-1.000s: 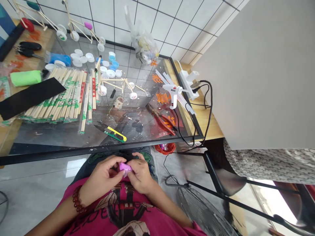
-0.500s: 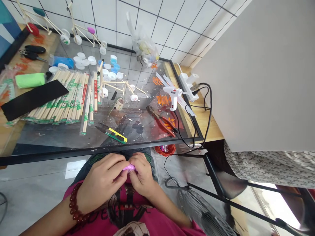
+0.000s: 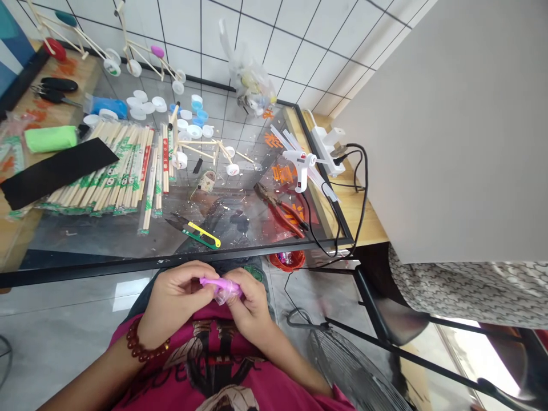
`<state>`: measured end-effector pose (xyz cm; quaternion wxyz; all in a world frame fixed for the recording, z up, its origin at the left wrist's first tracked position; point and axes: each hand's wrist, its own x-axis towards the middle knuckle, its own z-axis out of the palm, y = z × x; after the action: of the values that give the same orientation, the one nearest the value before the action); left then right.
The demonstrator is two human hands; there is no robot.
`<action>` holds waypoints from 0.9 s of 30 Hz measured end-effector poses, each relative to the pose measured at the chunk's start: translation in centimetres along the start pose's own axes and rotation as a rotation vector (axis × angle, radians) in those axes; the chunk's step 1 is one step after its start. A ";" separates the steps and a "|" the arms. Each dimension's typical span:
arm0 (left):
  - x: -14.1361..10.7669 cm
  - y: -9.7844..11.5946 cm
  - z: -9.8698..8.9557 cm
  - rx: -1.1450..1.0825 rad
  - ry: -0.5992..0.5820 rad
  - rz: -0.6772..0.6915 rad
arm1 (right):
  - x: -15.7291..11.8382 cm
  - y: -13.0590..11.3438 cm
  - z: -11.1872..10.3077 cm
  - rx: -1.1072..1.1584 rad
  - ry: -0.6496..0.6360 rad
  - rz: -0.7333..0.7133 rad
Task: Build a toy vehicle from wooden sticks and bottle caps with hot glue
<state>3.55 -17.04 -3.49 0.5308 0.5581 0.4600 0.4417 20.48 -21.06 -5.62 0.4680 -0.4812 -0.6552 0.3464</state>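
A lump of purple modelling clay (image 3: 219, 285), partly in clear plastic wrap, is held above my lap, just in front of the table edge. My left hand (image 3: 180, 294) pinches the clay's left end between thumb and fingers. On the other end, my right hand (image 3: 249, 302) grips the clay and its wrap. Beyond my hands, green and yellow thread snips (image 3: 200, 234) lie on the glass tabletop. A small bicycle model made of sticks with bottle-cap wheels (image 3: 205, 144) stands farther back.
Wrapped chopsticks (image 3: 115, 168) fill the table's left, under a black strip (image 3: 60, 174) beside a green clay packet (image 3: 51, 138). Red-handled pliers (image 3: 282, 211) and a corded white glue gun (image 3: 301, 168) lie right. Bottle caps (image 3: 139, 105) sit behind. A fan (image 3: 346, 365) stands below right.
My hands have moved slightly apart, and more of the purple clay and its clear wrap shows between them. My left hand has shifted a little left.
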 end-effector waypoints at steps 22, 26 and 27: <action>-0.3 1.2 -0.7 0.255 -0.086 0.077 | 0.8 -0.1 0.1 -0.294 0.072 -0.270; 0.5 0.7 -0.6 0.005 -0.149 -0.120 | 0.9 -0.1 -0.1 -0.121 0.109 -0.249; 0.7 0.5 -0.5 -0.076 -0.138 -0.195 | 1.0 0.0 -0.2 -0.103 0.122 -0.264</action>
<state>3.24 -16.30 -2.97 0.6224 0.5192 0.4573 0.3660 20.54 -20.12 -5.29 0.5233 -0.4343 -0.7001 0.2178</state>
